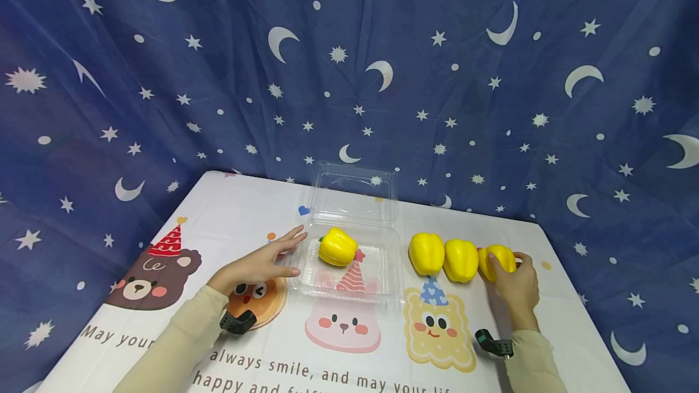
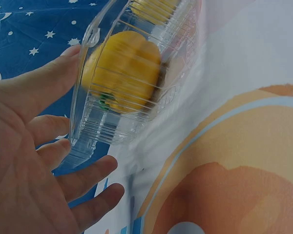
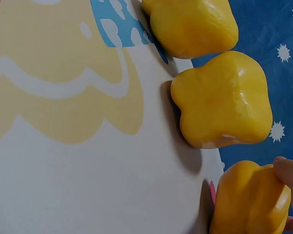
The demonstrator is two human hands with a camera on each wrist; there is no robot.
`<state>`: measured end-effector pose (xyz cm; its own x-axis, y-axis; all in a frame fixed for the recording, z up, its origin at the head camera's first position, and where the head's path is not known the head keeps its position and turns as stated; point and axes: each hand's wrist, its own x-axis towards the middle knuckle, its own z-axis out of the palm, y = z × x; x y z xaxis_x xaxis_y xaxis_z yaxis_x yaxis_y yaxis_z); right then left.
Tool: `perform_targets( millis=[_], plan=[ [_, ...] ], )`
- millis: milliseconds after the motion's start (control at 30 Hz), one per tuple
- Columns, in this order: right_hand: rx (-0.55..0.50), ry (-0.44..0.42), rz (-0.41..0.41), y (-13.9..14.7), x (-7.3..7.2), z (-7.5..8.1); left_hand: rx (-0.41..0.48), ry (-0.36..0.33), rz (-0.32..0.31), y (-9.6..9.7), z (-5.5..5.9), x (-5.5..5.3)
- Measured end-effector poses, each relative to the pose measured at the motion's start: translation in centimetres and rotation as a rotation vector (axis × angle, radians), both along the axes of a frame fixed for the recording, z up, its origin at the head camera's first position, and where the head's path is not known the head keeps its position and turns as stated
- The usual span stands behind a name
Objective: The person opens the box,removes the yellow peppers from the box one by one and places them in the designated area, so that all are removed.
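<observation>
A clear plastic clamshell box [image 1: 377,284] lies with its lid raised at the back, and one yellow bell pepper [image 1: 338,247] sits inside toward its left. My left hand [image 1: 264,261] is at the box's left side, fingers spread; in the left wrist view its thumb is against the clear wall. To the right of the box, two yellow bell peppers, a left one [image 1: 426,253] and a middle one [image 1: 460,261], stand in a row. At the row's right end my right hand [image 1: 517,284] grips a third yellow bell pepper [image 3: 251,200] between thumb and fingers.
The table wears a white cloth [image 1: 240,199] printed with cartoon figures and lettering. Behind it hangs a blue curtain [image 1: 349,90] with moons and stars. Each wrist carries a dark strapped device, such as the left one [image 1: 238,322].
</observation>
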<state>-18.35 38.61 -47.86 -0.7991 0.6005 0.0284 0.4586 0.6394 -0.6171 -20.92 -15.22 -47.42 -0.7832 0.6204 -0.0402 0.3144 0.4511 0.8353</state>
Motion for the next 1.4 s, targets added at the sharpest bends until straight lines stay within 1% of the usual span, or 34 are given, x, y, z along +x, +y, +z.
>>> perform_targets(
  millis=[333,567,900,1233,1400],
  plan=[
    [0.012,-0.012,0.040,-0.24,0.02,-0.26,-0.001,-0.010,0.003,0.00,0.04,0.07],
    [0.015,-0.009,0.049,-0.40,0.08,-0.22,-0.004,-0.012,0.005,0.05,0.07,0.06],
    [0.012,-0.026,0.069,-0.48,0.20,-0.12,-0.010,-0.016,0.007,0.09,0.15,0.10],
    [0.019,-0.005,0.068,-0.43,0.33,0.04,-0.008,-0.012,0.000,0.10,0.08,0.02],
    [0.030,0.037,0.072,-0.37,0.50,0.22,-0.017,-0.001,0.009,0.05,-0.09,0.06]
  ],
)
